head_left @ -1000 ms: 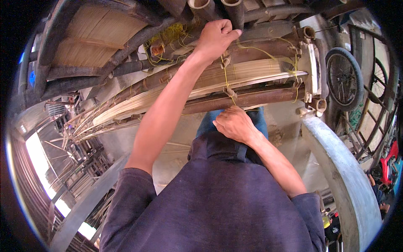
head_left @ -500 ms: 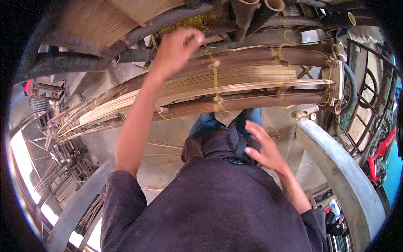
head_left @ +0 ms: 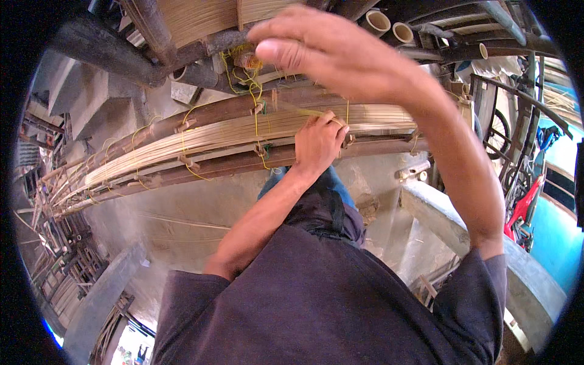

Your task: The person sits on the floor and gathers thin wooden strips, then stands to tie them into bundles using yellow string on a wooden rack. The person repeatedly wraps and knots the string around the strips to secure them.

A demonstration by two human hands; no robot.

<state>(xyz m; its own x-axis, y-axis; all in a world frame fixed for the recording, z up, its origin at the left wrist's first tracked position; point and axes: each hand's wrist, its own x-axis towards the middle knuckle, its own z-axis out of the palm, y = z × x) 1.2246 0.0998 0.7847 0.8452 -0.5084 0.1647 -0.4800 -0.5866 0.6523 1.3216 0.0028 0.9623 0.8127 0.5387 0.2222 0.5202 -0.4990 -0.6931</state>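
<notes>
A long band of thin pale bamboo strips (head_left: pixel 228 132) stretches across a frame between two dark bamboo poles (head_left: pixel 292 102). Yellow twine (head_left: pixel 256 121) ties the poles at intervals. My left hand (head_left: pixel 319 143) rests over the band with its fingers curled closed. A blurred yellow strand runs into its fingertips, beside one of the twine ties. My right hand (head_left: pixel 340 58) is raised above the far pole, its fingers stretched out to the left and its thumb a little apart. Nothing shows in it. Its forearm hides part of the frame's right side.
A tangle of yellow twine (head_left: pixel 243 70) hangs beyond the far pole. Open-ended bamboo tubes (head_left: pixel 377 23) lie at the back. Concrete ledges (head_left: pixel 435 204) flank me to the right and left. A red object (head_left: pixel 524 210) and a wheel (head_left: pixel 499 131) stand at far right.
My left hand has come down from above the far pole onto the strips and closed. My right hand has risen from my waist to above the far pole. The view has shifted.
</notes>
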